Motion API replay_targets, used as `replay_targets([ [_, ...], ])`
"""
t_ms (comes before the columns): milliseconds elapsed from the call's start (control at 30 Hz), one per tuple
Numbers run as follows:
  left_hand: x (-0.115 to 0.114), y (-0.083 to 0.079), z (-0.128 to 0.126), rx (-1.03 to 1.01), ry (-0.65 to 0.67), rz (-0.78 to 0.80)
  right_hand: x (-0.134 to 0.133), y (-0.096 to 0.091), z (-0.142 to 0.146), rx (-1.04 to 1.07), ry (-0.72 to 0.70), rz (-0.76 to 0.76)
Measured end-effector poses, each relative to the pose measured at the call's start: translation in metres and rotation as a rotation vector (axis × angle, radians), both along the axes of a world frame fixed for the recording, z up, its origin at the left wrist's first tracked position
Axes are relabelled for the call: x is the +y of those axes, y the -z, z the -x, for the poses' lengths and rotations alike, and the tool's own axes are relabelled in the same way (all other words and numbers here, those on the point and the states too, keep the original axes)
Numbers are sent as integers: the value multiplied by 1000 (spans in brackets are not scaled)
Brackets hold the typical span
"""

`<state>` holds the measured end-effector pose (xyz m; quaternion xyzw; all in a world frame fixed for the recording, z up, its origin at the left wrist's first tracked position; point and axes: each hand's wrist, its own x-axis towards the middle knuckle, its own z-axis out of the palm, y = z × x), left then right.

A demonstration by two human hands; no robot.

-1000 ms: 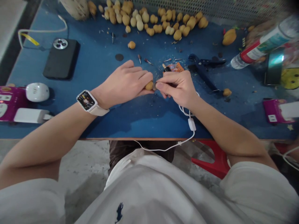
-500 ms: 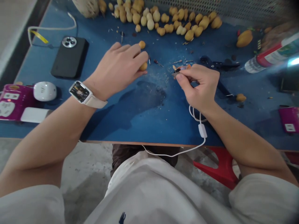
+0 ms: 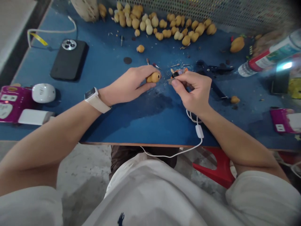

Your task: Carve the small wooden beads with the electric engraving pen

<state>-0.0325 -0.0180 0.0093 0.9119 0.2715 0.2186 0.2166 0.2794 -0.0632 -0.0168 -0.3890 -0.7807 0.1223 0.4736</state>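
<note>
- Left hand [image 3: 128, 85]: fingers curled closed around a small tan gourd [image 3: 154, 77], held over the blue worktable [image 3: 113, 125].
- Right hand [image 3: 191, 89]: thumb and fingertips pinched narrow on a small dark tool [image 3: 174, 75], its tip near the gourd.

A table [image 3: 150, 144] with a blue top fills the middle of the view; its near edge is thin and orange-brown (it seems to be wood, but I cannot be sure); behind the table stands a metal mesh [image 3: 235, 12] with small holes; below is a grey concrete floor [image 3: 80, 166] with some dark stains; a red stool [image 3: 217, 166] stands near the table; the light is soft and even.
</note>
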Motion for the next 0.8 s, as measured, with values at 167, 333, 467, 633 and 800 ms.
replay_targets([
  [167, -5, 2, -7, -103, 18, 9, -12, -7, 11, 77, -120, 95],
  [333, -5, 7, -8, -192, 111, -75, -21, -11, 18, 140, -141, 191],
  [467, -6, 8, -8, -200, 90, -52, -21, -12, 20, 179, -161, 232],
  [633, -8, 7, -10, -170, 85, 3, -20, -11, 20, 219, -162, 259],
  [800, -12, 10, -10, -85, 46, 55, -20, -6, 19, 214, -168, 245],
])
